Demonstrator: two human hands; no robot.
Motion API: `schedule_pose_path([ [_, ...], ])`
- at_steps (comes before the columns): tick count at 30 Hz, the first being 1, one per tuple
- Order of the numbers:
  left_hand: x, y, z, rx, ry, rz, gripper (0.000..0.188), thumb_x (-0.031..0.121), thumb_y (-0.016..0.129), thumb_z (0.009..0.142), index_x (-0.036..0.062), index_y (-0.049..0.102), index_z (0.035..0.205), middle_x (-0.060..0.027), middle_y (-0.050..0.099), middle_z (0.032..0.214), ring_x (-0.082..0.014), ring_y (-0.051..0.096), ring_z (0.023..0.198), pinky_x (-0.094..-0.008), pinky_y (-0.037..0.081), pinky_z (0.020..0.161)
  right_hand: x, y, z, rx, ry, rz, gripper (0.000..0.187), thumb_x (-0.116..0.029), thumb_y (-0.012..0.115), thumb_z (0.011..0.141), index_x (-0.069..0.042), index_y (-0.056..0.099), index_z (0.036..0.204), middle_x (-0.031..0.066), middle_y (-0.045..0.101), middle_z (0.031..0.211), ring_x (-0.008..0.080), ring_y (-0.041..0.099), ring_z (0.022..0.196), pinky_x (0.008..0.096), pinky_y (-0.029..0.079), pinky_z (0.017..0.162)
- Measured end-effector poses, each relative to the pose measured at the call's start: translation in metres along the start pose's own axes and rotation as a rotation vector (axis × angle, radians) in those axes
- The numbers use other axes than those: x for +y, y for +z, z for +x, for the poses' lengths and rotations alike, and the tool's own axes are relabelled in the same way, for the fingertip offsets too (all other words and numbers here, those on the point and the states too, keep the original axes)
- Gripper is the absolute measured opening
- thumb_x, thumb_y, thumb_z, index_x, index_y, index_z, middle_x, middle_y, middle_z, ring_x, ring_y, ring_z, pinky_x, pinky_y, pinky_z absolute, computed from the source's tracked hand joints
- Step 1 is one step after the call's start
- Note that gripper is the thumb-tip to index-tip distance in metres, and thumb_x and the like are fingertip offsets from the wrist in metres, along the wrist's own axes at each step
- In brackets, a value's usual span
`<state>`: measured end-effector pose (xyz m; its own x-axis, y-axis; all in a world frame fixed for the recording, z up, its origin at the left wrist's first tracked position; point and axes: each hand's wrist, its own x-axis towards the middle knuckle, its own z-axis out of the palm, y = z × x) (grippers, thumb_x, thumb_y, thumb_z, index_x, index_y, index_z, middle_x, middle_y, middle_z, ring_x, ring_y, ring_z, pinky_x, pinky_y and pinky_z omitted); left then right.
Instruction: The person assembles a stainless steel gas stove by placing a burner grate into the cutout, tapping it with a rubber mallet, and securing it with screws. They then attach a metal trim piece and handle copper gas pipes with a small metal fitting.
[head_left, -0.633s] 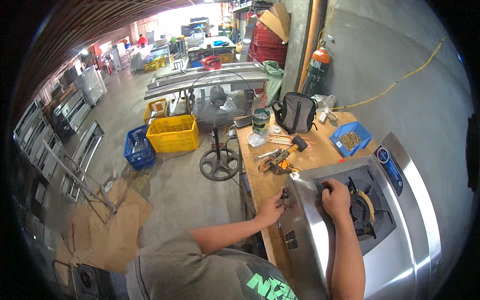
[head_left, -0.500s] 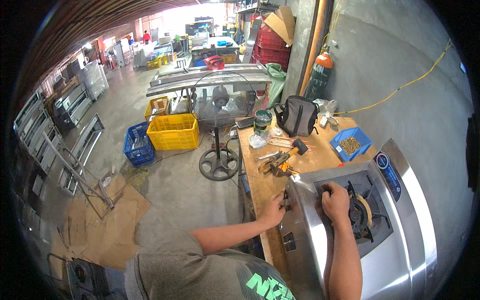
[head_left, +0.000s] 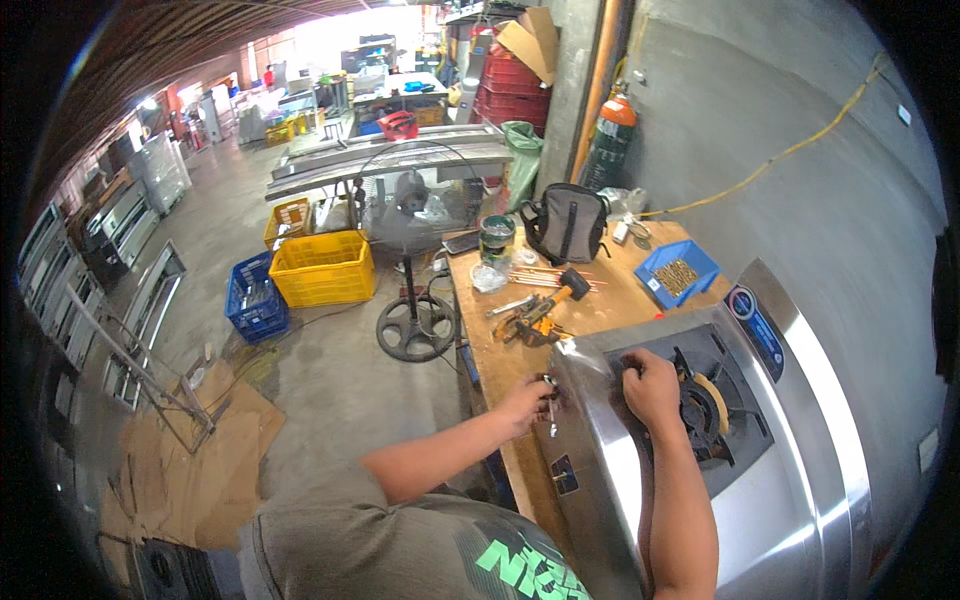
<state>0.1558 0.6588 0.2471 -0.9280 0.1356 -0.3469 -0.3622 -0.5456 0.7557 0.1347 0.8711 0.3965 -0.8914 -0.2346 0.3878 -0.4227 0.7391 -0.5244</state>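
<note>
A stainless steel gas stove [head_left: 610, 440] lies across the right part of the workbench. Its dark top plate carries a black burner [head_left: 700, 405] with a tan curved piece on it. At the stove's front panel, my left hand [head_left: 522, 404] has its fingers closed on a small shiny metal part [head_left: 549, 381]; its exact kind is unclear. My right hand [head_left: 652, 388] rests on the stove top beside the burner, fingers curled in. Whatever it may hold is hidden. A black-headed mallet [head_left: 572, 287] and an orange-and-black tool [head_left: 540, 325] lie beyond the stove.
On the wooden bench [head_left: 610, 315] sit a blue bin [head_left: 678, 272] of small brass-coloured parts, a grey backpack [head_left: 568, 225], copper-coloured rods [head_left: 560, 275] and a jar [head_left: 497, 238]. A pedestal fan [head_left: 412, 200] and a yellow crate [head_left: 322, 270] stand on the floor to the left.
The view has shifted, so the scene sits slightly further left. My left fingers have changed their hold at the front panel, and a shiny piece shows below them. My right hand stays by the burner.
</note>
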Motion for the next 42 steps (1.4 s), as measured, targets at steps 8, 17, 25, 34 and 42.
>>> schedule_pose_path([
  [8,-0.001,-0.002,0.009,0.141,-0.049,0.001,0.010,0.020,0.057,0.096,0.0103,0.055,0.096,-0.0005,0.054,0.076,-0.0127,0.045,0.052,-0.0296,0.037,0.047,0.006,0.001,0.003,-0.021,0.049,-0.018,0.029,-0.015,0.056,0.080,-0.006,0.073,0.101,0.0210,0.071,0.099,0.0404,0.067,0.097,0.0472,0.052,0.089],
  [17,-0.005,-0.015,0.016,0.233,0.350,0.725,0.021,0.021,0.061,0.098,0.0015,0.062,0.104,-0.0029,0.059,0.072,-0.0105,0.053,0.062,-0.0287,0.042,0.057,0.004,0.002,0.004,-0.027,0.039,-0.013,0.029,-0.016,0.055,0.081,-0.006,0.072,0.102,0.0209,0.071,0.100,0.0410,0.066,0.098,0.0497,0.051,0.089],
  [25,0.000,-0.013,0.017,0.188,0.189,0.483,0.022,0.027,0.054,0.100,0.0086,0.056,0.088,0.0004,0.052,0.066,-0.0097,0.043,0.051,-0.0281,0.034,0.048,-0.001,0.001,0.001,-0.046,0.024,-0.113,0.028,-0.015,0.054,0.081,-0.006,0.072,0.101,0.0186,0.070,0.103,0.0398,0.065,0.101,0.0500,0.051,0.089],
  [34,0.002,-0.014,0.022,0.228,-0.015,0.349,0.030,0.036,0.047,0.103,0.0092,0.057,0.094,-0.0013,0.051,0.065,-0.0121,0.042,0.047,-0.0307,0.034,0.044,0.001,0.002,0.000,-0.064,0.014,-0.106,0.025,-0.014,0.054,0.081,-0.007,0.070,0.099,0.0180,0.070,0.101,0.0397,0.065,0.100,0.0517,0.051,0.087],
  [42,0.008,-0.020,0.014,0.274,0.374,0.962,0.025,0.024,0.061,0.094,-0.0001,0.067,0.098,-0.0089,0.063,0.072,-0.0208,0.062,0.070,-0.0370,0.048,0.065,-0.007,-0.002,0.003,-0.124,0.082,-0.148,0.030,-0.014,0.053,0.082,-0.007,0.072,0.104,0.0166,0.071,0.104,0.0375,0.065,0.101,0.0474,0.052,0.089],
])
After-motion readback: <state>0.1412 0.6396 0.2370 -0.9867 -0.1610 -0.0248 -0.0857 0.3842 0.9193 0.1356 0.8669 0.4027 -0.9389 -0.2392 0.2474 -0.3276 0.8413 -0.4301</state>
